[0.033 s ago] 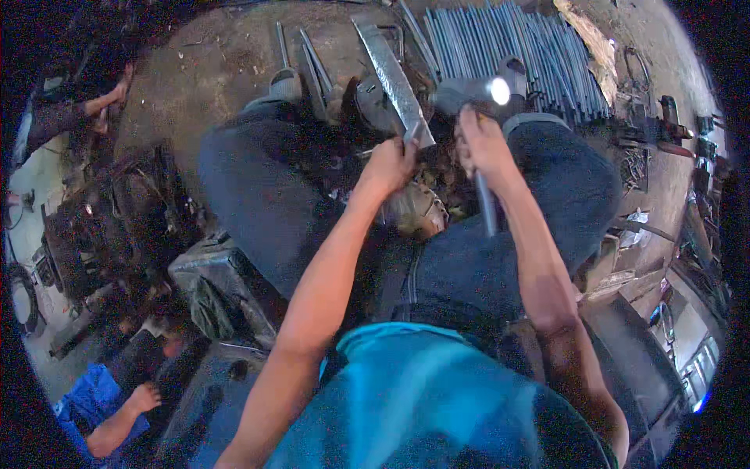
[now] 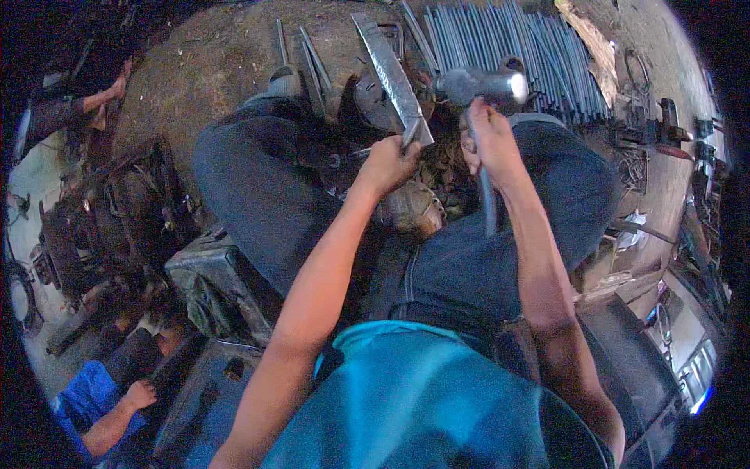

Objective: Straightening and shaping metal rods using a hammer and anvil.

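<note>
My left hand [image 2: 393, 165] is closed around the narrow end of a broad, flat metal blade [image 2: 387, 74]. The blade slants up and to the left, its surface shiny and mottled. In my right hand [image 2: 491, 139] is a hammer [image 2: 466, 86], gripped close under its heavy grey head. The round face of the head catches bright light at the right, and the handle runs down below my fist. Left of the hammer head and behind the blade is a dark round metal block [image 2: 372, 102], partly hidden.
Many thin metal rods [image 2: 508, 51] lie bundled at the far right. A few bars [image 2: 316, 59] lean beside my left foot. A dark box [image 2: 215, 270] stands at my left. Another person's hand [image 2: 141, 395] shows at lower left, and a bare foot [image 2: 121, 80] at upper left.
The hammer head has shifted a little to the right and up and shows more sharply. The blade and my left hand have hardly moved.
</note>
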`<state>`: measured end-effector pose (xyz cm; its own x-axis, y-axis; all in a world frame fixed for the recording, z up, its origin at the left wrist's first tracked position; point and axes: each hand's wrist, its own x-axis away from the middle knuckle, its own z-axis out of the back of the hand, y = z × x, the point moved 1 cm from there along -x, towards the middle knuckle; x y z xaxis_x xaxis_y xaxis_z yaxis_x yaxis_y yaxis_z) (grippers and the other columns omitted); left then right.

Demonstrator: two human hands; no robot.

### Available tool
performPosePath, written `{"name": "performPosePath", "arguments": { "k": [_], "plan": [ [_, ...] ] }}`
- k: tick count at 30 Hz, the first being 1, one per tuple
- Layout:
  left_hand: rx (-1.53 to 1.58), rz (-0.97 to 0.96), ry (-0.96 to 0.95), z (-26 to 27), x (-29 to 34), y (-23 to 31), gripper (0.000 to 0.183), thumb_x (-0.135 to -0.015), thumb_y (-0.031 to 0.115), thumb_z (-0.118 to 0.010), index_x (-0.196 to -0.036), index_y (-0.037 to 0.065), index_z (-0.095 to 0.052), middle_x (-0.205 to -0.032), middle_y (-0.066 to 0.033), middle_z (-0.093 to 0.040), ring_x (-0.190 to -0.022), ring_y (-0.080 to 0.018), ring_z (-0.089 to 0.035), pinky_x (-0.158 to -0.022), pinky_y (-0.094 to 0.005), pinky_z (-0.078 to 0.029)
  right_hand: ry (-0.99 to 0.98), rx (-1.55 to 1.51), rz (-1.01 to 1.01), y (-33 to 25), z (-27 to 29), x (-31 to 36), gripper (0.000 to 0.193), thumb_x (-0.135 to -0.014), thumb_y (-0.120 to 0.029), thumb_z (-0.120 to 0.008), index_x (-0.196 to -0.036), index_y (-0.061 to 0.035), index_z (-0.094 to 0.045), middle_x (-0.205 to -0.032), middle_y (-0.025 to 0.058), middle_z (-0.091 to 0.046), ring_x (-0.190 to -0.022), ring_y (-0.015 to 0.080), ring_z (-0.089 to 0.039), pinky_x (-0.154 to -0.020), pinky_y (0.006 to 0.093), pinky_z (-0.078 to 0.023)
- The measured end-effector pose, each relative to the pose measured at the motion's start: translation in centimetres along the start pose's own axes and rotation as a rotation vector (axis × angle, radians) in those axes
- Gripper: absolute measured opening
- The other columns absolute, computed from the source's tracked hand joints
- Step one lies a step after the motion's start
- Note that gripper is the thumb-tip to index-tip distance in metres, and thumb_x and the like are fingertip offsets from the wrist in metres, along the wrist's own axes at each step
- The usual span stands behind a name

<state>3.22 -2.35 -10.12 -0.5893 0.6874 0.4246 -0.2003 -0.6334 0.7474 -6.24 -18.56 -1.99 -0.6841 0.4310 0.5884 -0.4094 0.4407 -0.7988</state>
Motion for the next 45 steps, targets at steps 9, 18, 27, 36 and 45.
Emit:
{"name": "performPosePath", "arguments": {
  "k": [9,18,27,36,45],
  "plan": [
    [-0.082,0.086,-0.133,-0.3,-0.6,0.7,0.027,-0.070,0.016,-0.066,-0.088,-0.004,-0.064,-0.085,-0.0277,-0.063,-0.087,-0.0380,-0.063,-0.077,-0.0430,-0.048,0.084,0.211,0.448,4.7,0.2,-1.4,0.043,-0.094,-0.040,-0.048,-0.070,-0.0050,-0.048,-0.053,0.0017,-0.047,-0.038,0.0117,-0.043,-0.035,0.0277,-0.037],
    [-0.038,0.143,-0.241,0.0,-1.4,0.1,0.016,-0.066,0.011,-0.067,-0.071,0.000,-0.056,-0.064,-0.0087,-0.059,-0.064,-0.0173,-0.057,-0.061,-0.0352,-0.046,-0.020,-0.086,0.184,-3.4,0.0,2.0,0.050,-0.092,-0.057,-0.041,-0.082,-0.0077,-0.047,-0.055,-0.0029,-0.040,-0.039,0.0054,-0.038,-0.033,0.0223,-0.032],
    [0.323,0.103,-0.178,-2.0,-1.7,-1.9,0.018,-0.070,0.005,-0.060,-0.086,-0.001,-0.063,-0.078,-0.0102,-0.064,-0.072,-0.0198,-0.060,-0.069,-0.0340,-0.047,-0.005,0.225,-0.043,4.0,-0.3,-1.4,0.042,-0.094,-0.044,-0.046,-0.077,-0.0062,-0.049,-0.052,-0.0018,-0.043,-0.041,0.0085,-0.041,-0.038,0.0261,-0.033],
    [0.280,0.259,-0.363,0.8,-1.2,-0.5,0.029,-0.073,0.010,-0.066,-0.061,0.011,-0.040,-0.053,0.0009,-0.046,-0.040,-0.0105,-0.042,-0.038,-0.0293,-0.033,0.004,0.044,0.317,-2.5,-1.7,2.4,0.044,-0.094,-0.043,-0.049,-0.076,-0.0029,-0.052,-0.055,0.0004,-0.047,-0.044,0.0110,-0.044,-0.040,0.0296,-0.033],
    [0.356,0.224,-0.212,-1.3,-1.7,-2.7,0.010,-0.081,0.012,-0.057,-0.085,0.004,-0.059,-0.071,-0.0063,-0.058,-0.054,-0.0112,-0.051,-0.042,-0.0271,-0.039,0.027,-0.061,-0.181,1.6,-0.8,-0.7,0.045,-0.090,-0.054,-0.048,-0.077,-0.0111,-0.044,-0.053,-0.0005,-0.041,-0.037,0.0090,-0.038,-0.035,0.0247,-0.036]
  ]
}}
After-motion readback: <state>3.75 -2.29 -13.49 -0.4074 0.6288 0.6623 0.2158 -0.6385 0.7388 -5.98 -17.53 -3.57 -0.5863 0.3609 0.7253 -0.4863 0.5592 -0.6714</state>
